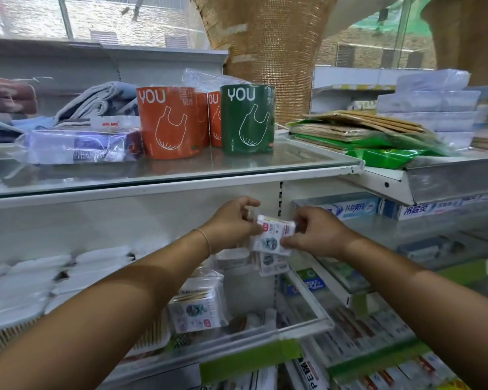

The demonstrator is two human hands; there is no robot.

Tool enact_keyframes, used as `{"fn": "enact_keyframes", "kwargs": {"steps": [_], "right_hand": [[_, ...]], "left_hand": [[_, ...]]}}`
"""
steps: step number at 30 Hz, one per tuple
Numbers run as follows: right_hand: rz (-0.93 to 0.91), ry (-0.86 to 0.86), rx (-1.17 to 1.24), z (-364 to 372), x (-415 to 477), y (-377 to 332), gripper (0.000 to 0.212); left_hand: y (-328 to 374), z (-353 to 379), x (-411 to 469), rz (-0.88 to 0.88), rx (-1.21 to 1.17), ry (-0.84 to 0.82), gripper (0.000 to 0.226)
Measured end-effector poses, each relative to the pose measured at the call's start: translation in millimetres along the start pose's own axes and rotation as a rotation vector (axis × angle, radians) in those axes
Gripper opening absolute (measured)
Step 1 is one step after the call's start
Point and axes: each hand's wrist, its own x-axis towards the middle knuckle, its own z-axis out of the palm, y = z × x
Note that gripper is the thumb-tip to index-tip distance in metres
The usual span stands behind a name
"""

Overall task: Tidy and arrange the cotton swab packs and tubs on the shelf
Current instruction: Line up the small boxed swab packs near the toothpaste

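At 9 o'clock of the view, soft white bundles (26, 280) are stacked along the shelf (316, 326), and trays of wooden-stemmed swabs (152, 333) are laid low at 7 o'clock, near the front rail. Just right of them a printed pack (197, 308) is stood upright, face forward, presumably so that its label can be read. At about 1 o'clock of that pack, a pale round shape that may be a tub (234, 258) is seen, too blurred to be sure. The left hand (231, 220) is raised beneath the upper shelf, its fingers curled and its fingertips pinching the left edge of the held pack (275, 235). That pack is held clear of the shelf, in the air over the back of the swab section, near the middle of the view. A second pack may be pressed beneath it, though this cannot be told. Its right edge, at 3 o'clock, is pinched by the right hand (319, 235) between thumb and fingers. A grip at both ends is judged to serve for squaring the pack before it is set among the others. At 2 o'clock, toothpaste boxes (358, 208) are ranged on the neighbouring shelf.
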Motion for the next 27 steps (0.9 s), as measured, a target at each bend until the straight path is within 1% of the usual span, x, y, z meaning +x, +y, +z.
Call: {"fn": "enact_keyframes", "kwargs": {"steps": [1, 3, 5, 6, 7, 10, 11, 14, 16, 18, 21, 24, 27], "right_hand": [[-0.033, 0.023, -0.087, -0.5, 1.2, 1.0, 0.034], [-0.096, 0.016, -0.159, 2.2, 2.7, 1.7, 0.041], [-0.131, -0.039, -0.229, 9.2, 3.5, 1.1, 0.033], [-0.138, -0.053, -0.262, 12.7, 3.6, 0.9, 0.029], [-0.133, -0.062, -0.298, 16.2, 4.1, 1.5, 0.030], [-0.134, -0.082, -0.376, 23.5, 6.3, 4.0, 0.052], [-0.134, -0.089, -0.386, 24.6, 7.6, 5.3, 0.055], [-0.140, -0.092, -0.483, 23.6, 6.9, 5.4, 0.049], [-0.148, -0.058, -0.590, 22.9, 7.0, 5.4, 0.045], [-0.152, -0.040, -0.636, 23.6, 7.9, 4.4, 0.041], [-0.139, -0.054, -0.593, 24.6, 8.5, 1.9, 0.032], [-0.139, -0.055, -0.578, 24.4, 8.0, -0.3, 0.028], [-0.123, -0.066, -0.571, 23.6, 6.9, -2.9, 0.035]], "left_hand": [[1.5, 0.3, 1.2, 0.047, 0.127, -0.025, 0.050], [7.1, 5.7, 0.4, 0.143, 0.400, -0.085, 0.052], [12.6, 15.7, -1.1, 0.199, 0.533, -0.133, 0.062], [13.1, 21.3, -0.8, 0.217, 0.558, -0.145, 0.066], [13.1, 27.2, -0.2, 0.235, 0.575, -0.149, 0.066], [8.8, 39.8, 4.4, 0.284, 0.621, -0.110, 0.050], [7.6, 41.4, 6.1, 0.298, 0.651, -0.082, 0.045], [4.4, 37.6, 9.4, 0.325, 0.798, -0.049, 0.046], [0.8, 30.0, 10.6, 0.292, 0.874, -0.079, 0.046], [-4.3, 23.5, 10.1, 0.266, 0.922, -0.122, 0.042], [-9.4, 19.5, 7.7, 0.274, 0.937, -0.137, 0.038], [-11.5, 20.8, 4.3, 0.291, 0.906, -0.139, 0.034], [-13.5, 22.7, 3.9, 0.303, 0.890, -0.157, 0.032]]}}
